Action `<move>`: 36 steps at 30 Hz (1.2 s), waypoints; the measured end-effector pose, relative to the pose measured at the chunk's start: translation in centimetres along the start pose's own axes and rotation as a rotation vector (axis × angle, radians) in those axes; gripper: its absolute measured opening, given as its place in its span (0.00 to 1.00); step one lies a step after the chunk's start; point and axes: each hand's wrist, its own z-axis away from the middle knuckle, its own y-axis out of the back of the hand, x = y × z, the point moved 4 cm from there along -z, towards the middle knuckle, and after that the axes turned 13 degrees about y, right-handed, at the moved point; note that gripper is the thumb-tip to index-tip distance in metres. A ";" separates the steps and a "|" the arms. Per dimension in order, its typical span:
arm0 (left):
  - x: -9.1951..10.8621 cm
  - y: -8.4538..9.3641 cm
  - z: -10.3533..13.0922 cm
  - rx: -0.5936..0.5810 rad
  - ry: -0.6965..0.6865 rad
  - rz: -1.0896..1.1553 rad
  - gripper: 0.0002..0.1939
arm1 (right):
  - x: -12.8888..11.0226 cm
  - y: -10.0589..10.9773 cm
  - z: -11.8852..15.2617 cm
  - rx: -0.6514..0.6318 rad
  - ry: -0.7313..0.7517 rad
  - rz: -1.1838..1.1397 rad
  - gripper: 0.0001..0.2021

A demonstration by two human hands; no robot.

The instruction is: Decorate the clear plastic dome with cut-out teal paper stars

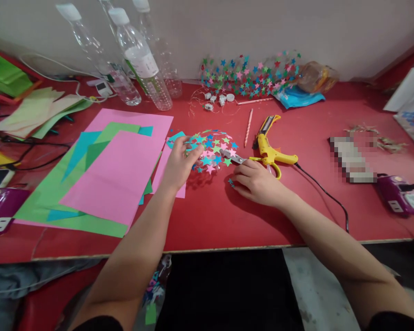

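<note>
My left hand (182,158) is closed around the left side of a rounded, clear plastic piece (212,151) covered with colourful stars. My right hand (258,184) is just to its right, fingers curled together, with a small blue star (231,183) at the fingertips. Scissors (232,156) with yellow handles lie against the top of the right hand, blades pointing at the starred piece; the hand partly hides them. Whether the blades touch the piece I cannot tell. Behind the right hand lies a yellow glue gun (272,154) with a black cord.
Pink, green and blue paper sheets (113,174) overlap on the left of the red table (200,220). Clear bottles (141,59) stand at the back. A star-covered clear bottle (251,76) lies by the wall. Purple power strips (400,195) sit at both sides; striped sticks (249,128) lie centrally.
</note>
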 end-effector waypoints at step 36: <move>1.1 -5.6 8.3 -0.399 -0.147 -0.121 0.07 | -3.4 4.7 0.3 0.669 -0.001 -0.089 0.07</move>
